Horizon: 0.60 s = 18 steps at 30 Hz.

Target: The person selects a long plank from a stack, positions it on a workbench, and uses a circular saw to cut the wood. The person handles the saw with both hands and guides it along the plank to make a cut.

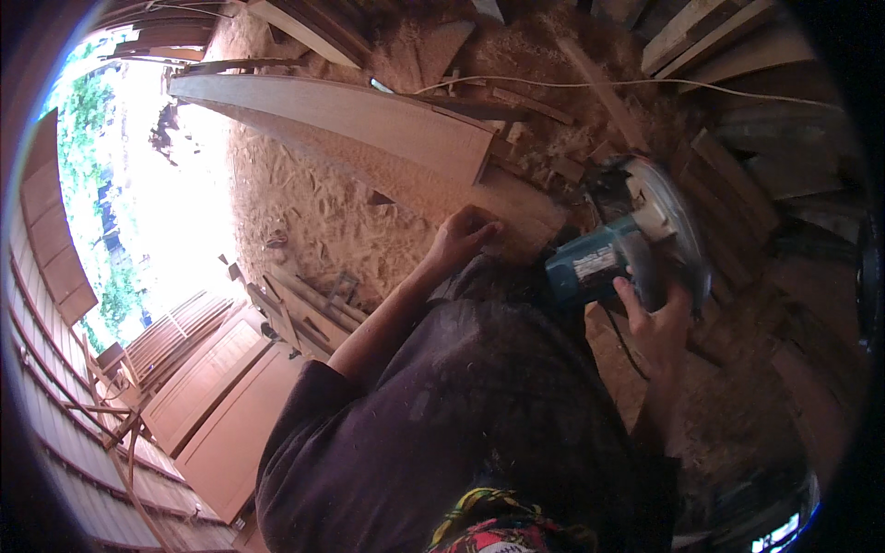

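Note:
My right hand (656,323) is wrapped round the rear handle of a teal circular saw (590,267). The saw's round guard (678,217) faces away to the right, and its lower parts look slightly blurred. In front of my body, my left hand (466,238) is closed with its fingers curled, beside a sawdust-covered board (525,212); whatever lies under the fingers is hidden. A long, wide plank (369,115) stretches from near that hand toward the bright opening at the far left, its cut end close to the saw.
Sawdust (313,212) and wood scraps cover the ground. A pale cord (590,85) runs across the far side. Stacked boards (710,41) stand at the far right; wooden panels (221,396) lean at the left. A dark cable (622,346) hangs below the saw.

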Each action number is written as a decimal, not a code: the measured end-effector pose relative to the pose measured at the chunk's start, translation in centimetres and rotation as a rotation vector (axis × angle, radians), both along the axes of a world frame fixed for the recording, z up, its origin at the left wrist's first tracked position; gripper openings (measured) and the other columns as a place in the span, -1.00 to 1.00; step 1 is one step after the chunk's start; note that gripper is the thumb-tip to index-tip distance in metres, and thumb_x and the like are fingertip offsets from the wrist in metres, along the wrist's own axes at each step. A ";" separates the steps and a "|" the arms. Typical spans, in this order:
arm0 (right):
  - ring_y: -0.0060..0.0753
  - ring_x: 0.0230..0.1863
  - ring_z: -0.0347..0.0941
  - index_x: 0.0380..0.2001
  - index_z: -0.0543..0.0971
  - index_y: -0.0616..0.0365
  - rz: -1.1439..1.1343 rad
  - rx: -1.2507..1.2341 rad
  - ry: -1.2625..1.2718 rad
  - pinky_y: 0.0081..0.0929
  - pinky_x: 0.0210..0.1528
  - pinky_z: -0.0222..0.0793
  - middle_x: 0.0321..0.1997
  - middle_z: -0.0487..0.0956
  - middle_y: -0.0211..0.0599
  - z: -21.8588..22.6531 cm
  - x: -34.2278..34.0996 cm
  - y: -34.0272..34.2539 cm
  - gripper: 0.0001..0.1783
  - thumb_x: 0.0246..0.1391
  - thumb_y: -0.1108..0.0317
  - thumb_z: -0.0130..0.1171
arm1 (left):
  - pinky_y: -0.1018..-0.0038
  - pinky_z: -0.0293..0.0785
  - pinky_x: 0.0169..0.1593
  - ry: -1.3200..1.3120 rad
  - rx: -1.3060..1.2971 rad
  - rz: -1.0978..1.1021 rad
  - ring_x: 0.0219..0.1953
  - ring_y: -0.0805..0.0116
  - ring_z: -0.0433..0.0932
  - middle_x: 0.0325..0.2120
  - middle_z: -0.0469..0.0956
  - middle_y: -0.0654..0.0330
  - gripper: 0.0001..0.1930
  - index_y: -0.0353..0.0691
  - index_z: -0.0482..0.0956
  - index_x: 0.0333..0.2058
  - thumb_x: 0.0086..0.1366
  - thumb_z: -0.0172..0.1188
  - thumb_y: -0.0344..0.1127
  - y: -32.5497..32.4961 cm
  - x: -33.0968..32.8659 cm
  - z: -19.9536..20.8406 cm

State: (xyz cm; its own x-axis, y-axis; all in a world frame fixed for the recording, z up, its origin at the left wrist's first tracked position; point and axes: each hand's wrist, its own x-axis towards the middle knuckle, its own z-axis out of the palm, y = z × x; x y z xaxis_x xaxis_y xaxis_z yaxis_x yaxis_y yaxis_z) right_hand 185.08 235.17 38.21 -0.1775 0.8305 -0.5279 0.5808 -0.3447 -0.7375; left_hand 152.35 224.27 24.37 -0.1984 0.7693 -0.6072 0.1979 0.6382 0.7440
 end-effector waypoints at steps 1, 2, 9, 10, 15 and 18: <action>-0.09 0.00 0.65 -0.10 0.69 0.22 -0.067 -0.001 -0.009 -0.21 0.07 0.50 -0.05 0.72 -0.10 -0.6 0.7 -0.6 -0.58 0.14 0.12 0.46 | 0.42 0.58 -0.10 0.011 -0.016 -0.029 -0.21 0.40 0.66 -0.28 0.72 0.13 -0.64 -0.33 0.63 -0.11 0.38 0.38 -0.11 0.1 -0.2 0.2; -0.14 0.01 0.63 -0.10 0.70 0.21 -0.134 -0.004 -0.020 -0.22 0.09 0.49 -0.04 0.72 -0.14 -1.2 1.5 -1.5 -0.60 0.14 0.13 0.46 | 0.41 0.58 -0.09 0.020 -0.034 -0.058 -0.21 0.40 0.66 -0.28 0.72 0.13 -0.65 -0.33 0.64 -0.11 0.38 0.38 -0.12 0.1 -0.5 0.2; -0.60 -0.32 0.47 -0.18 0.69 0.15 -0.569 -0.056 -0.057 -0.55 -0.38 0.29 -0.21 0.65 -0.45 -4.3 4.3 -6.1 -0.80 0.17 0.34 0.43 | 0.33 0.58 -0.02 0.090 -0.022 -0.147 -0.16 0.28 0.69 -0.26 0.72 0.06 -0.63 -0.34 0.67 -0.12 0.39 0.34 -0.09 -0.6 -1.8 0.2; -0.61 -0.35 0.44 -0.18 0.69 0.15 -0.608 -0.056 -0.047 -0.55 -0.39 0.27 -0.22 0.65 -0.46 -4.4 4.1 -6.7 -0.81 0.18 0.34 0.42 | 0.32 0.58 -0.01 0.085 -0.016 -0.167 -0.14 0.28 0.69 -0.25 0.72 0.05 -0.63 -0.33 0.67 -0.12 0.39 0.34 -0.09 -0.6 -2.1 0.2; -0.59 -0.44 0.36 -0.18 0.67 0.15 -0.799 -0.077 -0.033 -0.52 -0.41 0.28 -0.27 0.61 -0.47 -4.2 3.1 -9.0 -0.78 0.18 0.30 0.44 | 0.31 0.57 0.05 0.071 -0.081 -0.243 -0.07 0.26 0.70 -0.18 0.72 0.04 -0.63 -0.29 0.69 -0.09 0.39 0.35 -0.06 -0.4 -3.4 -0.8; -0.59 -0.44 0.38 -0.20 0.68 0.14 -0.879 -0.082 0.006 -0.54 -0.40 0.29 -0.30 0.60 -0.49 -6.1 4.1 -12.2 -0.79 0.20 0.28 0.44 | 0.31 0.57 0.06 0.086 -0.071 -0.330 -0.06 0.25 0.70 -0.14 0.72 0.03 -0.60 -0.30 0.69 -0.07 0.37 0.38 -0.05 0.1 -4.0 -0.1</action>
